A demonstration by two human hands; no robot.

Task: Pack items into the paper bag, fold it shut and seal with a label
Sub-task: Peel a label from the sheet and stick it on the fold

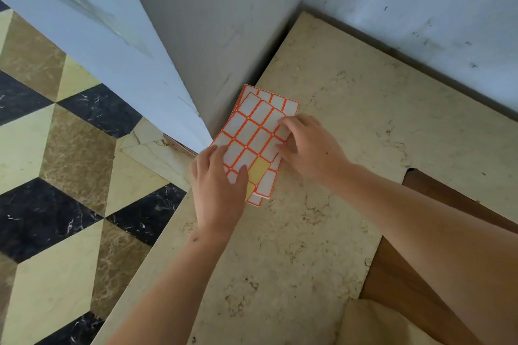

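Note:
A small stack of label sheets, white rectangles with orange borders, lies at the left corner of a beige marble table. One label spot is peeled, showing yellow backing. My left hand presses on the sheets' lower left corner, thumb on the paper. My right hand rests on the sheets' right edge, fingertips curled on a label there. A corner of the tan paper bag shows at the bottom right.
A pale blue wall runs behind the table and a wall corner juts in at its left. Below on the left is a patterned tile floor. A brown wooden surface lies right of the marble.

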